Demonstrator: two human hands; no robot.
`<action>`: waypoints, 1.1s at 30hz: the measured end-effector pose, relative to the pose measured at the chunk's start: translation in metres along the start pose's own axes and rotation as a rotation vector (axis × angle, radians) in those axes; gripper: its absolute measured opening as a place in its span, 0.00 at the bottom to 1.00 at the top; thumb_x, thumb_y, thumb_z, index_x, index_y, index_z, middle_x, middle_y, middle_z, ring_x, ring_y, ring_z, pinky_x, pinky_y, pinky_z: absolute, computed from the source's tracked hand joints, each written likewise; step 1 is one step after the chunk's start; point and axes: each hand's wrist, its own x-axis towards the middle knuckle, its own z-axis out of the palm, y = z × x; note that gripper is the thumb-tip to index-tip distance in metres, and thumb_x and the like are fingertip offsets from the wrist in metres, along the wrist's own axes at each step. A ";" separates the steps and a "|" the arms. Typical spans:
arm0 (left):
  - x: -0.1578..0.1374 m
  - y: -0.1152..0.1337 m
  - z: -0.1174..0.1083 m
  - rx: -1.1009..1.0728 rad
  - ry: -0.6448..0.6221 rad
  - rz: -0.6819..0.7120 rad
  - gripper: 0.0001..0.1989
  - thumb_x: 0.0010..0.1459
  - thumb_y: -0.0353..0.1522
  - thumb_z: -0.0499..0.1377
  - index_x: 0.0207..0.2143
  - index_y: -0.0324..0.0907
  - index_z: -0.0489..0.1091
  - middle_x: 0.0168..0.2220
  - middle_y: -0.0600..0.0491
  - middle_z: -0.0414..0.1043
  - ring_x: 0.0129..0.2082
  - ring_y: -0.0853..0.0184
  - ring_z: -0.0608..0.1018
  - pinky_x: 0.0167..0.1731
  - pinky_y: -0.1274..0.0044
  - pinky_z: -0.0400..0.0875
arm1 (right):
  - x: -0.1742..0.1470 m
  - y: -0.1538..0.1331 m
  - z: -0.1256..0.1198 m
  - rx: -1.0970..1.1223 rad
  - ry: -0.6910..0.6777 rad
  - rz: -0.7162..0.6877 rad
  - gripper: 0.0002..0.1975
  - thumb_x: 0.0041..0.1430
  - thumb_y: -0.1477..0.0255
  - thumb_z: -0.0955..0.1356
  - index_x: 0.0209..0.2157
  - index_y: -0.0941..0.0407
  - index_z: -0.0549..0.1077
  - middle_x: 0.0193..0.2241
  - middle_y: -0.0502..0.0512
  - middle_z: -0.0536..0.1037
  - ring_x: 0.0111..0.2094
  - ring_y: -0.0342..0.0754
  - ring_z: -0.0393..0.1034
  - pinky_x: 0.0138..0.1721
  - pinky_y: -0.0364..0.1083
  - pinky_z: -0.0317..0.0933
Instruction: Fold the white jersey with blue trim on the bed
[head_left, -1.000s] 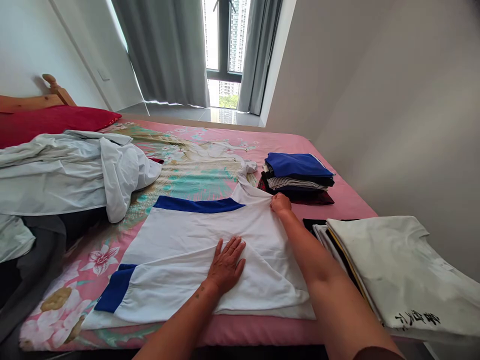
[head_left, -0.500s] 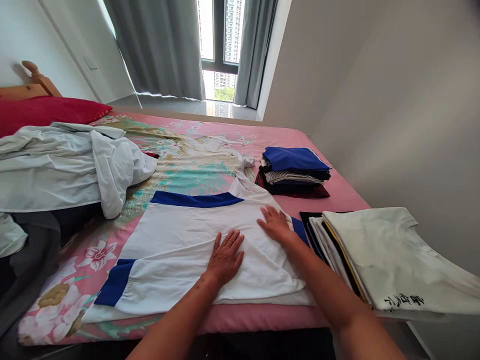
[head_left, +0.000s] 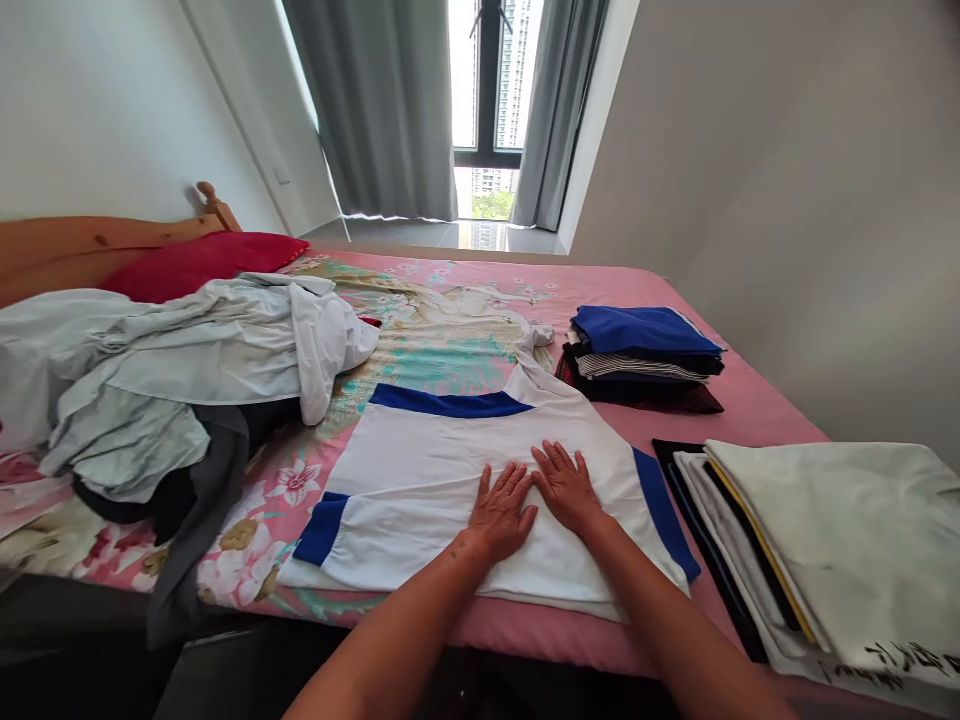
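Observation:
A white long-sleeved shirt with blue trim (head_left: 420,450) lies spread on the bed, one sleeve folded across its body with the blue cuff at the left. My left hand (head_left: 501,512) rests flat on the folded sleeve, fingers stretched out. Close beside it, my right hand (head_left: 566,487) lies flat on the shirt, its fingers spread, the fingertips of both hands nearly touching. The other sleeve stretches away from the shirt toward the far side of the bed. Neither hand grips anything.
At the right lies a row of folded shirts (head_left: 840,540), overhanging the bed edge. Behind it sits a folded stack with a blue garment (head_left: 645,330) on top. Rumpled white clothes (head_left: 225,350) and a red pillow (head_left: 217,262) are at the left on the flowered bedsheet (head_left: 300,480).
My right hand has slid left across the shirt to beside my left hand, which stays flat on the sleeve. The view has turned left, showing more of the clothes pile and headboard.

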 end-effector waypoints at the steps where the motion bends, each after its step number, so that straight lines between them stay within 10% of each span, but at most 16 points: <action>1: 0.001 -0.001 -0.003 -0.022 -0.014 -0.011 0.28 0.61 0.42 0.48 0.63 0.46 0.51 0.64 0.51 0.53 0.64 0.61 0.53 0.63 0.56 0.36 | 0.000 0.003 0.003 -0.008 0.021 -0.005 0.26 0.66 0.59 0.51 0.62 0.49 0.54 0.64 0.53 0.51 0.65 0.50 0.39 0.62 0.60 0.31; 6: 0.022 -0.034 -0.034 -0.071 -0.083 -0.070 0.26 0.63 0.43 0.43 0.61 0.45 0.54 0.62 0.49 0.56 0.64 0.63 0.55 0.61 0.59 0.48 | 0.002 0.007 0.010 -0.050 0.105 -0.037 0.24 0.66 0.61 0.52 0.62 0.48 0.55 0.63 0.53 0.53 0.64 0.50 0.43 0.62 0.60 0.35; 12: 0.046 -0.133 -0.073 0.099 -0.245 -0.058 0.25 0.61 0.46 0.44 0.61 0.54 0.55 0.65 0.54 0.50 0.65 0.63 0.51 0.61 0.54 0.36 | 0.001 0.005 0.015 -0.066 0.146 -0.053 0.24 0.65 0.61 0.53 0.61 0.49 0.56 0.63 0.53 0.55 0.64 0.51 0.45 0.61 0.60 0.37; 20: 0.045 -0.274 -0.133 0.301 0.089 -0.811 0.30 0.60 0.45 0.46 0.62 0.45 0.53 0.66 0.44 0.45 0.65 0.54 0.49 0.59 0.54 0.44 | 0.001 0.007 0.019 -0.068 0.155 -0.066 0.25 0.64 0.61 0.55 0.62 0.47 0.56 0.63 0.52 0.55 0.64 0.52 0.45 0.62 0.60 0.39; 33: 0.062 -0.328 -0.108 0.248 0.417 -0.736 0.24 0.60 0.39 0.48 0.57 0.42 0.60 0.60 0.43 0.58 0.61 0.58 0.58 0.59 0.61 0.45 | 0.003 0.001 0.008 -0.053 0.082 -0.043 0.26 0.64 0.61 0.55 0.63 0.46 0.54 0.63 0.51 0.54 0.64 0.53 0.45 0.62 0.60 0.38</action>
